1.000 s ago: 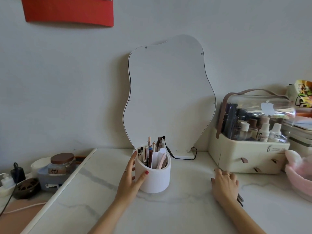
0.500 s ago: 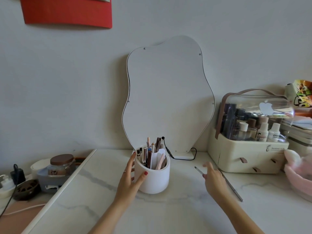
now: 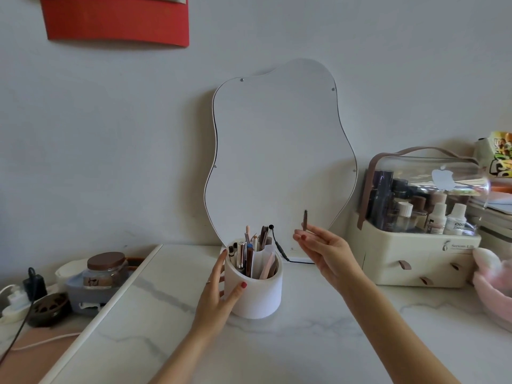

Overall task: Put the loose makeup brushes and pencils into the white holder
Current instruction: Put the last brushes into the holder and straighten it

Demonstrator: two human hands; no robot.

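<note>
The round white holder (image 3: 256, 296) stands on the marble tabletop (image 3: 304, 342), in front of the wavy mirror. Several pencils and brushes (image 3: 250, 253) stick up out of it. My left hand (image 3: 219, 296) wraps the holder's left side, thumb on its front. My right hand (image 3: 322, 249) is raised to the right of the holder, above rim height, pinching a thin dark makeup brush (image 3: 305, 219) that points nearly straight up. Most of the brush's length is hidden behind my fingers.
A white wavy mirror (image 3: 279, 151) leans on the wall with a black cable (image 3: 279, 249) behind the holder. A cream cosmetics organizer (image 3: 424, 245) sits at the right, a pink fluffy item (image 3: 493, 284) at the far right. Jars and chargers (image 3: 102, 270) sit lower left.
My right hand picked the thin brush up off the table at the right and carried it up and left toward the holder. My left hand stayed on the holder.
</note>
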